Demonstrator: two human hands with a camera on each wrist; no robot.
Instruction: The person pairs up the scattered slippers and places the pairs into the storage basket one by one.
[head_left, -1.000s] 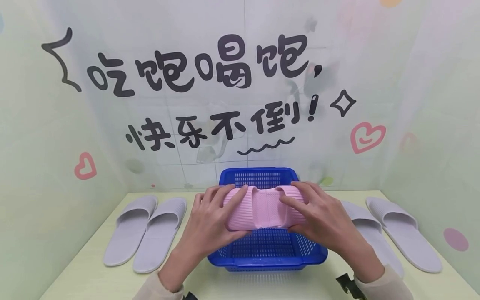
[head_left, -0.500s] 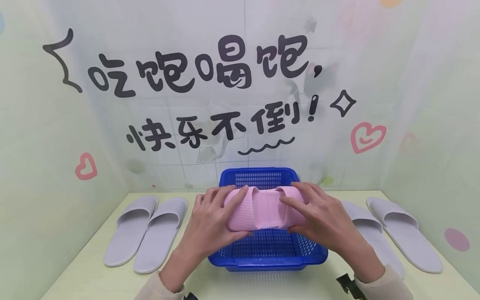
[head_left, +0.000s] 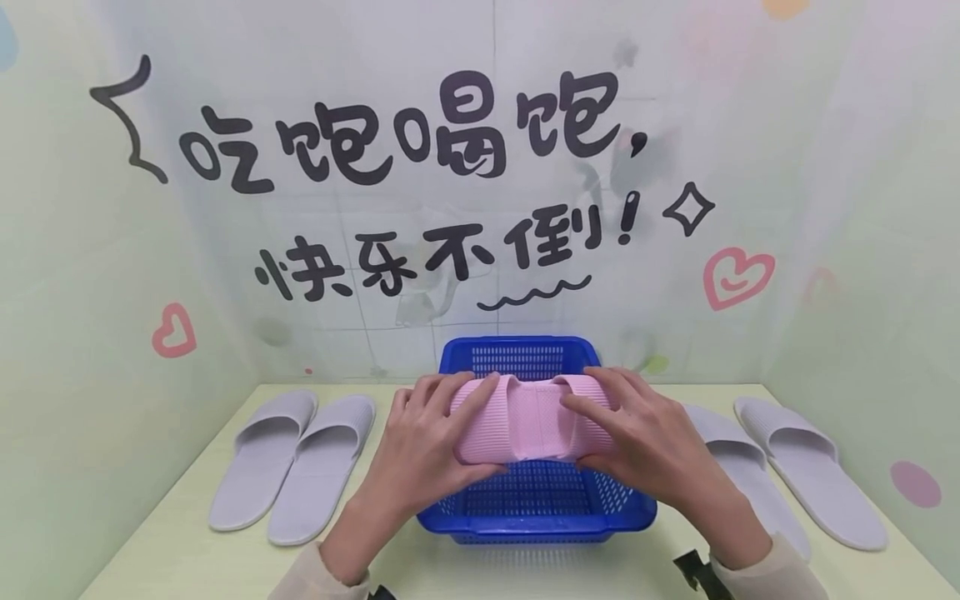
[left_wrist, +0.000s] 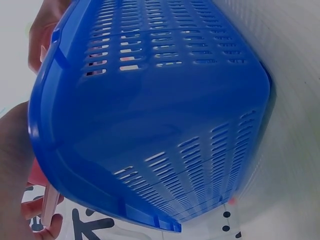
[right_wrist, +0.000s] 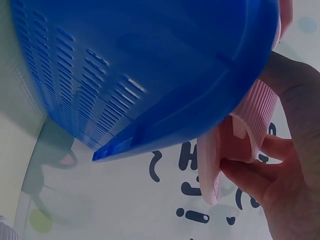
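Both hands hold a pair of pink slippers (head_left: 483, 425) sideways above a blue plastic basket (head_left: 536, 525). My left hand (head_left: 420, 437) grips the left end, fingers over the ribbed strap and thumb beneath. At the other end my right hand (head_left: 651, 437) grips the second ribbed strap, with its index finger at the strap opening. Between the two straps a stretch of pink sole shows. In the right wrist view, fingers and a pink slipper (right_wrist: 257, 112) appear beyond the basket rim. The basket hides much of the slippers in the left wrist view.
A pair of grey slippers (head_left: 311, 483) lies on the pale table (head_left: 172, 550) at left. Another grey pair (head_left: 817, 479) lies at right, partly covered by my right forearm. A printed wall sheet (head_left: 360, 333) stands right behind the basket.
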